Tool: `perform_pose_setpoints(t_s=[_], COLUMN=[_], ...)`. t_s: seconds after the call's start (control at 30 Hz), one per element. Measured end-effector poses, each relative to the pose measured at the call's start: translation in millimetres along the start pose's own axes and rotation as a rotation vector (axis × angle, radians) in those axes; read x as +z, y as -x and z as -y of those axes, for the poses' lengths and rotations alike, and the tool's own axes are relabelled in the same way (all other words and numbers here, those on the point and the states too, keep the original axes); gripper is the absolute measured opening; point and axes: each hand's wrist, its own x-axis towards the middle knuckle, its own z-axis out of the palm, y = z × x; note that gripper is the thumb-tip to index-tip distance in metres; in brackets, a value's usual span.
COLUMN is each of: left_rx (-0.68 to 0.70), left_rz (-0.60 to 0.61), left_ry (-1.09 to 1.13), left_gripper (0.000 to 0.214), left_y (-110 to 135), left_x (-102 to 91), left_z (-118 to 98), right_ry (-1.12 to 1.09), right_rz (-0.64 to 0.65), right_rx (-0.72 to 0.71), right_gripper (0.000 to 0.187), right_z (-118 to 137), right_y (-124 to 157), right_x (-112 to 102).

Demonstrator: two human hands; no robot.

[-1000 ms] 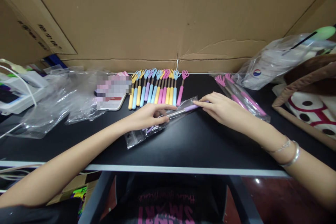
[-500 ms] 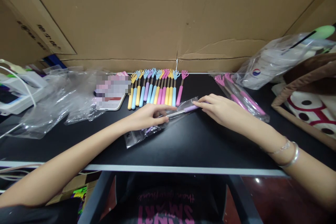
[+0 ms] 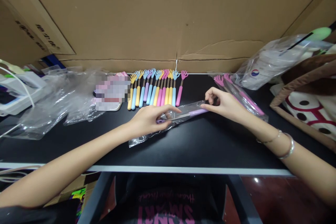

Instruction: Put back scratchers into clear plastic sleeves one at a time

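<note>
A back scratcher with a purple handle [image 3: 197,112] and a metal shaft lies inside a clear plastic bag [image 3: 186,107] above the black table. My left hand [image 3: 148,119] holds the bagged scratcher around its head end, thumb below and index finger above; the claw is partly hidden. At the handle end, my right hand [image 3: 227,104] has its fingers curled and its thumb at the bag's edge, pinching it. Behind them, loose back scratchers [image 3: 157,92] in yellow, blue, purple and pink lie in a row. Two pink back scratchers [image 3: 248,99] in clear bags lie beyond my right hand.
Clear plastic bags [image 3: 55,101] are heaped at the left, beside a phone [image 3: 111,94]. A bagged white cup [image 3: 265,70] and a brown-trimmed bag [image 3: 296,91] stand at the right. Cardboard [image 3: 147,17] walls the back of the black table [image 3: 183,154].
The bagged scratcher has shifted slightly right and deeper behind my left fingers. My right hand has moved a little right, its fingers going from extended to curled at the bag's edge.
</note>
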Motion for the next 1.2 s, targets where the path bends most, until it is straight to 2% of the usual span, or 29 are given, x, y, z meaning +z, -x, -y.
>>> perform_pose_setpoints(t_s=[0.07, 0.1, 0.23, 0.27, 0.33, 0.57, 0.77, 0.9, 1.0, 1.07, 1.2], left_rx=[0.035, 0.055, 0.207, 0.253, 0.330, 0.370, 0.496, 0.561, 0.532, 0.482, 0.386], left_rz=[-0.058, -0.090, -0.210, -0.229, -0.261, -0.438, -0.573, -0.519, -0.452, -0.356, -0.076], left_ry=[-0.069, -0.105, -0.278, -0.336, -0.451, -0.650, -0.637, -0.661, -0.681, -0.683, -0.622], left_gripper=[0.038, 0.037, 0.027, 0.025, 0.023, 0.022, 0.027, 0.027, 0.026, 0.027, 0.029], left_y=[1, 1, 2, 2, 2, -5, -7, -5, -3, -3, -5], left_x=[0.1, -0.5, -5.5, -7.0, -10.0, -18.8, -21.5, -20.0, -20.4, -20.3, -16.3], left_z=[-2, -2, -3, -2, 1, 10, 6, 3, 3, 6, 19], right_ry=[-0.061, -0.101, -0.309, -0.355, -0.422, -0.426, -0.359, -0.268, -0.015, 0.129, 0.444], right_rz=[-0.036, -0.007, 0.309, 0.359, 0.376, 0.108, -0.101, -0.205, -0.315, -0.408, -0.591], right_rx=[0.050, 0.074, 0.161, 0.173, 0.174, 0.062, -0.019, -0.024, -0.083, -0.110, -0.088], right_gripper=[0.041, 0.045, 0.049, 0.049, 0.048, 0.034, 0.029, 0.029, 0.023, 0.021, 0.020], right_z=[-1, -1, 5, 8, 11, 19, 20, 21, 18, 12, 0], right_y=[-1, -1, -2, -2, -1, 1, 0, 4, 10, 14, 27], right_x=[-3, -6, -15, -16, -17, -12, -31, -53, -71, -82, -100])
